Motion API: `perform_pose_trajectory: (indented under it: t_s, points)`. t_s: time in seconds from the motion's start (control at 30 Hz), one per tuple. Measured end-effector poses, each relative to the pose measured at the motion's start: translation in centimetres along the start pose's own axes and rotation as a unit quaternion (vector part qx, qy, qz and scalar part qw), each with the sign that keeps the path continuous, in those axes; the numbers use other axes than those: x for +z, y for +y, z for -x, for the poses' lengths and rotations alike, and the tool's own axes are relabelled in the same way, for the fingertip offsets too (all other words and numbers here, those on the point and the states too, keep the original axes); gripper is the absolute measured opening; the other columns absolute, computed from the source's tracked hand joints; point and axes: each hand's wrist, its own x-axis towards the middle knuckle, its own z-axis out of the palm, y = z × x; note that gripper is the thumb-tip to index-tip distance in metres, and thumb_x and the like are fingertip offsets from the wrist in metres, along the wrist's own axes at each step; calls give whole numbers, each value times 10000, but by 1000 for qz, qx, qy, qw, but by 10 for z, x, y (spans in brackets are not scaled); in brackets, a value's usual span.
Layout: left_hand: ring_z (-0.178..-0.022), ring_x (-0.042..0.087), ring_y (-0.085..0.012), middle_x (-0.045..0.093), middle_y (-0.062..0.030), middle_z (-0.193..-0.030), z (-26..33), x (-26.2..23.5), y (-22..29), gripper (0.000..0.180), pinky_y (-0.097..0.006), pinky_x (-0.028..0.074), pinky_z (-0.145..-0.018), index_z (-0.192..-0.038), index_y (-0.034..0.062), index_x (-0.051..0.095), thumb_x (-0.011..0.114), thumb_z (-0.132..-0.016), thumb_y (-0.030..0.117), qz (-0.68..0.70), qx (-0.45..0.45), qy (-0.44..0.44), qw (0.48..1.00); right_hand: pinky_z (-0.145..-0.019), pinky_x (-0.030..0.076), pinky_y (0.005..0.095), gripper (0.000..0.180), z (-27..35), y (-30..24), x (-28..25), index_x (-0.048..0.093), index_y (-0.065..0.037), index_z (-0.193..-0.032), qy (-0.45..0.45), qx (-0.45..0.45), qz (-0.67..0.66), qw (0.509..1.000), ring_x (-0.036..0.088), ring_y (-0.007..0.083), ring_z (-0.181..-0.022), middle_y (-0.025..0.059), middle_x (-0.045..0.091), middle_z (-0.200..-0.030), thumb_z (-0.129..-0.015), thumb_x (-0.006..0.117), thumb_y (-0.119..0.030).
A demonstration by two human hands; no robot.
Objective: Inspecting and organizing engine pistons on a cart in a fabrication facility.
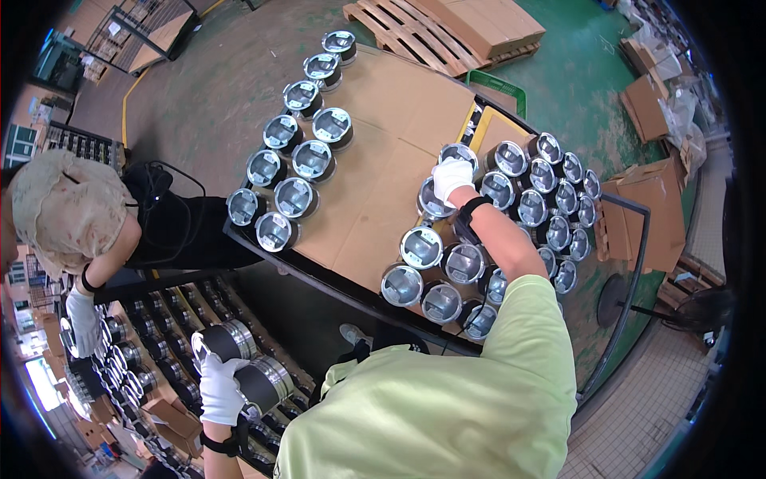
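My left hand (221, 389), in a white glove, is closed on two pistons at the lower left. One piston (229, 341) lies sideways beyond my fingers, and the other piston (266, 384) lies sideways just right of them. Out over the table, my right hand (453, 179), also white-gloved, is closed at the rim of an upright piston (459, 153); its fingertips are partly hidden. Another upright piston (435, 199) stands just below that hand. A dense group of shiny-topped pistons (511, 158) stands around my right forearm.
Cardboard (383, 160) covers the table, with rows of pistons (312, 160) along its left side. A rack of dark pistons (171, 343) stands lower left, where a co-worker's gloved hand (83, 319) reaches in. A metal frame rail (638, 255) borders the right; a pallet (407, 32) lies beyond.
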Motion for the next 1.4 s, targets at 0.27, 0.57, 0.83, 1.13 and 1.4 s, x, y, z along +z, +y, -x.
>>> perform_pose_trajectory:
  t_s: [0.27,0.57,0.83,1.13,1.4]
  points:
    - [-723,609,-247,522,-121,-950,-23,-24,71,343,-360,510,-627,-971,137,742,671,-676,-23,-285,273,31,918,-631,516,408,173,7,-6,22,766,-117,-866,42,12,-7,999,698,273,-835,124,711,-882,-780,630,-181]
    - [-857,609,-349,569,-178,-950,-50,-34,119,352,-418,534,-696,-959,157,754,696,-635,32,-341,349,-6,873,-693,460,447,194,18,-8,19,754,-116,-928,15,31,-19,999,674,269,-853,122,690,-946,-809,610,-170]
    - [-863,617,-371,568,-181,-991,-69,-45,199,265,-443,538,-690,-905,167,743,692,-663,72,-356,460,-6,813,-798,445,476,217,19,-6,19,753,-115,-976,0,35,-22,999,644,284,-976,113,674,-1025,-822,613,-179]
    - [-941,590,-386,548,-188,-1042,-98,-23,349,236,-462,537,-755,-918,165,729,680,-705,78,-445,536,-27,717,-885,455,476,241,125,7,-58,697,-102,-975,149,27,-235,960,593,333,-1056,126,614,-1178,-745,648,-155]
    - [-928,601,-372,581,-177,-1017,-157,58,510,209,-450,524,-800,-941,154,729,647,-761,87,-482,633,-12,606,-828,476,430,168,281,22,-50,681,-131,-949,252,146,-384,876,620,291,-964,86,639,-1094,-783,675,-150]
